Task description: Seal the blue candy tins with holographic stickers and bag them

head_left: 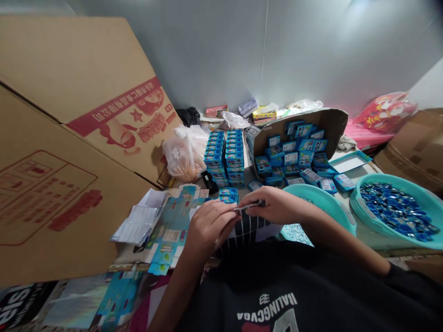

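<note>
Both of my hands meet at the front of the work surface. My left hand has its fingers closed on the left end of a thin pale piece. The fingers of my right hand pinch the other end of it. Just below my hands is a dark sheet with a white grid. Beyond my fingers stand small blue boxes, with taller stacks of blue boxes behind them. Flattened blue cartons lie left of my left hand.
A large cardboard box rises at the left. At the right, an open carton spills blue boxes. Teal basins hold blue-lidded pieces and small pale pieces. A plastic bag sits behind, near a grey wall.
</note>
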Demonstrator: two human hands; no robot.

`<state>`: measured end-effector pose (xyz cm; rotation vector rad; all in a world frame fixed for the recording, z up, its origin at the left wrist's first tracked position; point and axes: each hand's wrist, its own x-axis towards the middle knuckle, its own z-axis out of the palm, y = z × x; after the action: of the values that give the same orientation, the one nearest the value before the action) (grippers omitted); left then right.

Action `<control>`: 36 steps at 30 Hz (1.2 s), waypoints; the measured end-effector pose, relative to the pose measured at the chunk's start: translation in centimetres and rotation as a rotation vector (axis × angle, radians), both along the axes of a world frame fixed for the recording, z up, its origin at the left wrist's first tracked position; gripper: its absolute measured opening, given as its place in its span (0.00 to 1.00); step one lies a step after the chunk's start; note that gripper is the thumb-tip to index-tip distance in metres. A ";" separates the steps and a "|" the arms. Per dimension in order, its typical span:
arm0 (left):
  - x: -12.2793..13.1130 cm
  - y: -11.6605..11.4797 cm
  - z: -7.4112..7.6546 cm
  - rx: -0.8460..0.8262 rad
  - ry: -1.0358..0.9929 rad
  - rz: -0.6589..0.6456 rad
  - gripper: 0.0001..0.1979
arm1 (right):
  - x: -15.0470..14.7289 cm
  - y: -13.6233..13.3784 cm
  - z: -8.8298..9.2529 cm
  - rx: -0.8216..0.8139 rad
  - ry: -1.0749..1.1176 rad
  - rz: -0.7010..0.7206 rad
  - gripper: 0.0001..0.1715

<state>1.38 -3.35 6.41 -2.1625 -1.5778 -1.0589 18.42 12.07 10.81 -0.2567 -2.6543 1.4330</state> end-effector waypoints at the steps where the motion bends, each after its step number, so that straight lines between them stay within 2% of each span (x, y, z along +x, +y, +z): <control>1: 0.0 -0.1 0.0 0.003 -0.010 0.000 0.12 | 0.0 0.0 0.1 -0.001 -0.003 0.004 0.16; 6: 0.4 -0.2 -0.3 0.031 -0.007 -0.035 0.12 | -0.2 0.3 0.0 -0.018 -0.082 0.014 0.09; 9: 0.7 -0.3 -0.5 0.028 -0.029 -0.055 0.12 | -0.2 0.6 -0.1 -0.061 -0.137 0.071 0.08; 11: 0.9 -0.5 -0.5 -0.004 -0.077 -0.035 0.12 | -0.1 0.5 -0.2 -0.070 -0.137 0.062 0.08; 17: 1.0 -0.8 0.4 -0.265 -0.280 0.049 0.08 | -0.3 -0.7 -0.7 -0.078 -0.088 -0.100 0.12; 21: 1.0 -0.8 1.2 -0.450 -0.371 0.103 0.04 | -0.4 -1.4 -0.7 -0.036 -0.097 -0.116 0.10; 25: 1.3 -0.9 1.8 -0.523 -0.367 0.139 0.02 | -0.4 -1.8 -0.2 0.044 -0.140 -0.116 0.08; 28: 1.5 -1.0 1.9 -0.458 -0.310 0.141 0.01 | -0.2 -1.9 0.0 0.144 -0.112 -0.134 0.08; 33: 1.5 -1.1 1.2 -0.195 -0.118 0.085 0.11 | 0.1 -2.2 -0.4 0.321 -0.023 -0.166 0.08; 36: 1.4 -1.2 0.6 -0.102 -0.013 0.063 0.15 | 0.1 -2.2 -0.7 0.357 -0.023 -0.195 0.07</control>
<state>2.82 -4.55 6.99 -2.1592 -1.7289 -0.9952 18.56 9.84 10.12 -0.4800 -2.7484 0.8861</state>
